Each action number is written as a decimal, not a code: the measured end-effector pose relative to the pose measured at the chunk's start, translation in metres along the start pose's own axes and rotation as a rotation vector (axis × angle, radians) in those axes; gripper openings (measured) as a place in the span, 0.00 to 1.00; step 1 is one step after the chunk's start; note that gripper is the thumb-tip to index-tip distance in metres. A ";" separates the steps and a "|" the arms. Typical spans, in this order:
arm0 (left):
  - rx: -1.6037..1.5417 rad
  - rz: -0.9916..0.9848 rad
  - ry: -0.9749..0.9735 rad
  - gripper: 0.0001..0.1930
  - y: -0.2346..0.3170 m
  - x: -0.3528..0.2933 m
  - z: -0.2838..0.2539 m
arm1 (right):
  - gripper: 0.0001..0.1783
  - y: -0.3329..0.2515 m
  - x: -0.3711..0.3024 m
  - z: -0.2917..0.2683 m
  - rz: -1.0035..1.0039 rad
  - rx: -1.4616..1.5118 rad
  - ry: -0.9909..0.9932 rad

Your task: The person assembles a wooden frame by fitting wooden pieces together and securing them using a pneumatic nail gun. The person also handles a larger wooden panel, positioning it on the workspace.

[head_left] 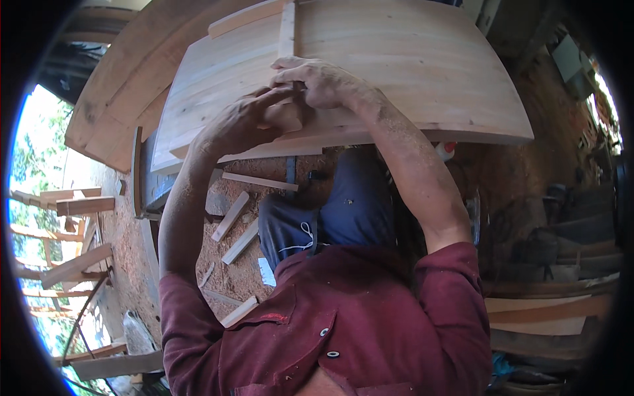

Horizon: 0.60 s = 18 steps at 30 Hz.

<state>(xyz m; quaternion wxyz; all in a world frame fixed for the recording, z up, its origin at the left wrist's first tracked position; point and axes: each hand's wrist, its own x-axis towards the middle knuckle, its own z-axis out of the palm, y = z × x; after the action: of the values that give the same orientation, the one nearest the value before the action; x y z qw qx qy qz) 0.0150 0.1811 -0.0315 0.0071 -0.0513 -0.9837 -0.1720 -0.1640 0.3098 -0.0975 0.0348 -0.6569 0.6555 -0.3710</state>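
At upper centre of the frame, the left hand [247,122] and right hand [317,82] meet on a pale wooden panel [422,59], both grips closed around a small wooden piece [285,117] at its near edge, beside a thin upright strip [286,30]. Offcuts [231,216] litter the sawdust floor [231,277] at lower left.

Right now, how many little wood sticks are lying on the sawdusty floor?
5 that I can see: a long stick, two short sticks by the knee, a thin one, and another lower. More may hide.
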 end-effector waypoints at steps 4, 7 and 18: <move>0.075 0.086 -0.068 0.40 -0.002 0.018 -0.002 | 0.29 0.015 0.000 0.004 0.028 0.047 0.054; 0.035 -0.081 -0.210 0.39 0.003 0.023 -0.002 | 0.28 0.023 0.001 0.005 0.078 0.156 0.013; 0.181 -0.054 -0.099 0.37 0.009 0.018 0.002 | 0.16 -0.073 -0.152 0.019 -0.025 0.496 0.736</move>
<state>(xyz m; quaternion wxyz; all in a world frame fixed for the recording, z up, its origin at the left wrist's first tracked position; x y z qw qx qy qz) -0.0024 0.1921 -0.0293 -0.0415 -0.0323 -0.9954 -0.0800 -0.0728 0.4467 -0.1396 -0.0486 -0.4606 0.5073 -0.7267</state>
